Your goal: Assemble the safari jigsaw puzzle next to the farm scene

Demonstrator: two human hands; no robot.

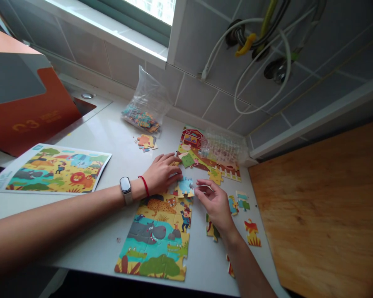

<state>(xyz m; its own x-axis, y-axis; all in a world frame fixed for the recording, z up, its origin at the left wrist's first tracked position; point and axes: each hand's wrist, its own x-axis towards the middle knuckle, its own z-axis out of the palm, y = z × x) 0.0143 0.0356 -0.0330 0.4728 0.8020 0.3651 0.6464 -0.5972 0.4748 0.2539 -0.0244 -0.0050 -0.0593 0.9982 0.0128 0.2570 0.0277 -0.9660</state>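
Observation:
A partly joined jigsaw puzzle with a hippo, crocodiles and a leopard lies on the white counter. A light blue puzzle piece is at its upper right edge, between my hands. My left hand rests palm down over the puzzle's top edge, fingers stretched out, one fingertip against the blue piece. It partly hides a yellowish piece under the fingers. My right hand is just right of the blue piece, its fingers bent and thumb and forefinger apart. Loose pieces lie nearby: a green piece and a yellow piece.
Several more pieces, including an orange-yellow piece, lie to the right. Behind are a clear bag of pieces, a small pile and a farm picture. A picture sheet, orange box and wooden board flank them.

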